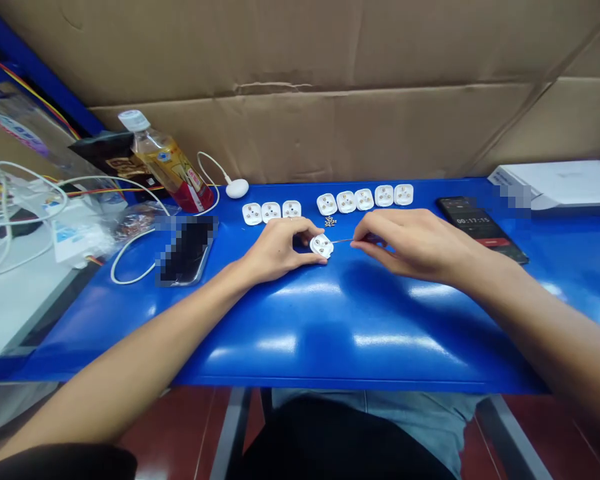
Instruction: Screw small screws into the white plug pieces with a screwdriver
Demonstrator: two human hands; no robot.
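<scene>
My left hand (279,248) is closed around a small white plug part (322,245), holding it just above the blue table (300,333). My right hand (407,241) pinches a thin screwdriver (344,241) whose tip points left into that part. Behind my hands stands a row of several more white plug parts (346,200), with three (271,212) grouped at the left. A small heap of screws (330,221) lies between the row and my hands.
A phone (186,250) lies at the left with a white cable (130,257). A drink bottle (167,163) leans behind it. Another phone showing a timer (480,227) lies at the right, by a white box (560,183). Cardboard (330,87) walls the back.
</scene>
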